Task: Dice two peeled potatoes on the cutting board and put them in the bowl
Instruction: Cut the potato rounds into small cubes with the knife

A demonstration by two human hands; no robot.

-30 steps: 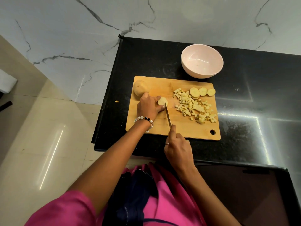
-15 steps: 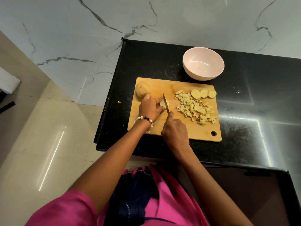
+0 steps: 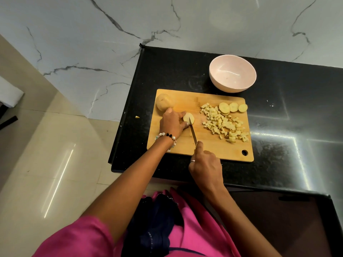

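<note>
A rectangular wooden cutting board lies on a glossy black stone counter, its near long edge close to the counter's front edge. The left hand, wearing a beaded bracelet, curls its fingers over a pale peeled potato piece near the board's centre. The right hand grips the handle of a slim steel knife, forefinger laid along the spine, the tip touching the held piece. A whole peeled potato sits at the board's 10 o'clock corner, touching the left hand. A heap of diced potato cubes spreads toward 3 o'clock, with three round slices at 1 o'clock. A pale pink round bowl stands on the counter at 12 o'clock, just beyond the board's far edge. Bare black counter stretches to the right.
</note>
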